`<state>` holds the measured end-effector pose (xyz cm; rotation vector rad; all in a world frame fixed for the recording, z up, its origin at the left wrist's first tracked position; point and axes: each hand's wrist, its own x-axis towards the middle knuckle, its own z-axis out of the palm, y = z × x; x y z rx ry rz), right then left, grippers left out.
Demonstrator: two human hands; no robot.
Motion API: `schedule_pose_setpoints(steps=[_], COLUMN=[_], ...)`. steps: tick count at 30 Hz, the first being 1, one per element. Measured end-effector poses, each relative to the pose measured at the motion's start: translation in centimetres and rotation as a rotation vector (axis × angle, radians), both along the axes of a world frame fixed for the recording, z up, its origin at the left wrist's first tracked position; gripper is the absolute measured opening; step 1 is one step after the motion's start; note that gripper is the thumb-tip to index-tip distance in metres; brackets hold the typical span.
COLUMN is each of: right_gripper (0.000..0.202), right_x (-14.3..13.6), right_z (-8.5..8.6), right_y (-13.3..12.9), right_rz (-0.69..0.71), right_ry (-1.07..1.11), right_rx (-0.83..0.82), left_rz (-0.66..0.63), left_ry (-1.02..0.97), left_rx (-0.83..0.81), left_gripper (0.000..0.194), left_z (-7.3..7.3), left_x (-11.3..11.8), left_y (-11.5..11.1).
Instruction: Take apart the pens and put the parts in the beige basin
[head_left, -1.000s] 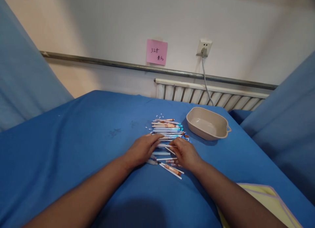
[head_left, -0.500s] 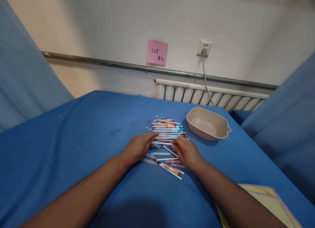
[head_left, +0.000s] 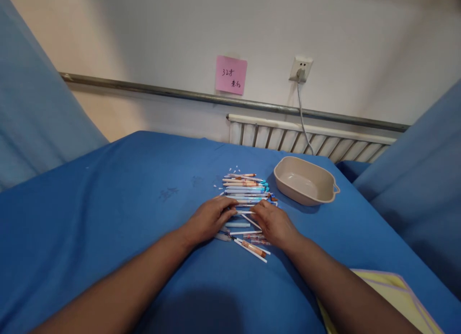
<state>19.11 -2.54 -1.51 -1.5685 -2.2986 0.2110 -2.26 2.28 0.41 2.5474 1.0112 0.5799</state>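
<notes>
A thin white pen refill spans the gap between my two hands. My left hand has its thumb and fingers pinched at the left end, and they hide whatever else is there. At the right end, my right hand grips the refill with bent fingertips. Just beyond my fingers, assembled pens lie side by side in a row. Closer to me are a pale blue pen barrel, loose white refills, clear printed barrels and an orange-brown barrel. Small white tips are scattered past the row.
A beige plastic basin stands right of the pens on the blue cloth. A yellow cloth-like item lies at lower right, partly under my right forearm. Behind are a radiator, a rail and a plugged-in socket. Blue curtains hang at both sides.
My left hand has moved a little to the right, closer to my right hand, and covers more of the refill's left end. My right hand stays nearly in place.
</notes>
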Motion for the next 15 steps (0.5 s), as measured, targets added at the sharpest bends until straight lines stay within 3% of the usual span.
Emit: schedule_pose_setpoints(steps=[9,15], right_gripper=[0.022,0.018], right_x=[1.0,1.2], right_z=[-0.6,-0.9], right_y=[0.6,0.8], right_rz=[-0.103,-0.082], right_ry=[-0.2,-0.103], right_rx=[-0.014,0.013], left_rz=[0.035,0.047], left_ry=[0.065,0.062], left_rx=[0.012,-0.021], left_gripper=[0.026,0.027], left_z=[0.2,0.1], left_x=[-1.8,-2.1], left_y=[1.4,1.6])
